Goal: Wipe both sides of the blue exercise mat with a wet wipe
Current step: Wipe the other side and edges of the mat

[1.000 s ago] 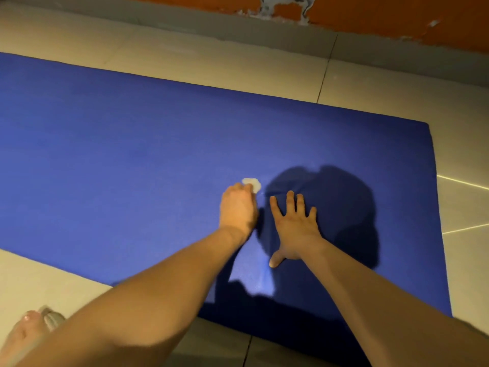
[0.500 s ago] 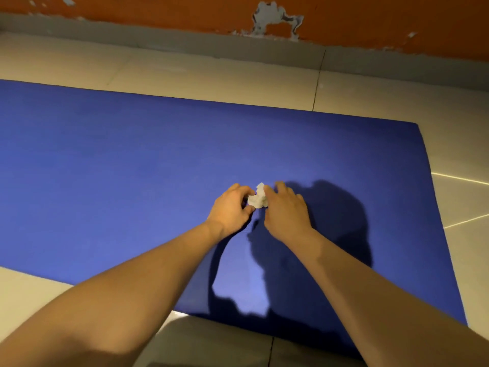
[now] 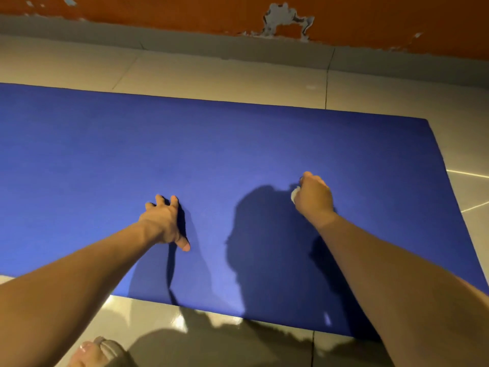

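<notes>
Wipe (image 3: 295, 194) moved into right hand (image 3: 313, 198); left hand (image 3: 161, 223) presses mat (image 3: 105, 168) on tiles (image 3: 225, 80).

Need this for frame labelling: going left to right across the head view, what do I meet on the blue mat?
left hand → wet wipe → right hand, all on the blue mat.

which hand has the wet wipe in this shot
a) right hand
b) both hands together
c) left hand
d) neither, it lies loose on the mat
A: the right hand is curled round the white wet wipe on the blue mat. The left hand rests on the mat with its fingers spread and holds nothing.
</notes>
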